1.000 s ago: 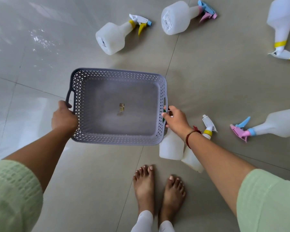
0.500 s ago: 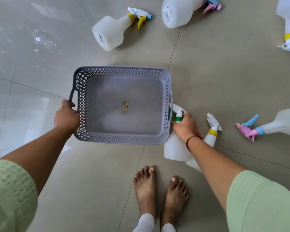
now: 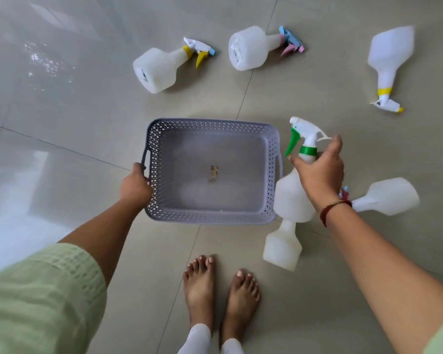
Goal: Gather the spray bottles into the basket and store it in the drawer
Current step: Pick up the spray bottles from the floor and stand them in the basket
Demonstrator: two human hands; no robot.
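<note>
A grey perforated basket [image 3: 154, 139] is held level over the tiled floor, with only a small scrap in its bottom. My left hand [image 3: 134, 185] grips its left handle. My right hand [image 3: 320, 169] is closed on the neck of a white spray bottle with a green trigger [image 3: 292, 198], lifted just right of the basket. Beneath it a second white bottle [image 3: 281, 247] lies on the floor. Other bottles lie around: yellow-trigger bottle [image 3: 159, 69], pink-and-blue-trigger bottle [image 3: 251, 48], yellow-collar bottle [image 3: 390, 62] and one at the right [image 3: 389, 196], its head hidden by my wrist.
My bare feet [image 3: 220, 295] stand just behind the basket on the glossy grey tile floor [image 3: 62, 103]. No drawer is in view.
My right hand let go of the basket's right handle, took the green-trigger bottle by its neck and lifted it off the floor. My left hand kept hold of the basket.
</note>
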